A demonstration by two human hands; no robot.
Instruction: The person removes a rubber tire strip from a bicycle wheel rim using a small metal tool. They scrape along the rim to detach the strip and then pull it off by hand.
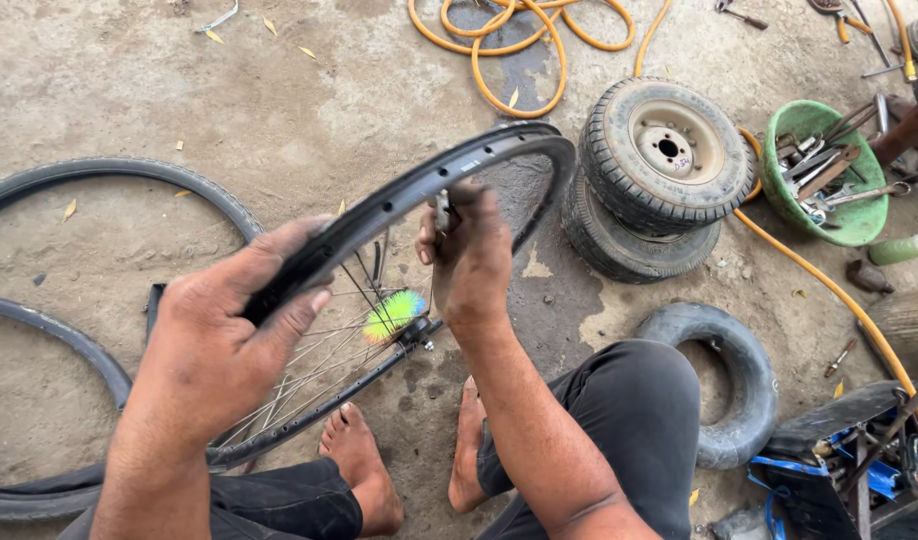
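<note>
Head view, seated on the ground. We hold a black bicycle wheel rim (399,200) tilted up in front of us, spokes and hub still in it; lower edge of the rim sits just above our bare feet (359,460).

L hand (229,330): closed around the rim on its near-left arc, thumb over the outer face, fingers wrapped under. Firm grip, not open.

R hand (469,260): closed on a small metal tool (443,210), pinched upright betw. thumb and fingers, tip touching the inner side of the rim near the top. Exact kind of tool: we cannot tell, mostly hidden by the hand.

A bright green-yellow-pink brush ring (394,315) sits on the hub, approx. centre of the spokes.

Surroundings, ground:
- loose black bicycle tyre (119,170) lying flat to our left, behind the rim
- two small wheels stacked (664,150), just right of the rim's far end
- black inner tube (739,380) beside our right knee
- orange hose (519,50) coiled at top, running down the right side
- green bowl of spanners and tools (829,170), far right
- blue toolbox (849,470), lower-right corner
</note>
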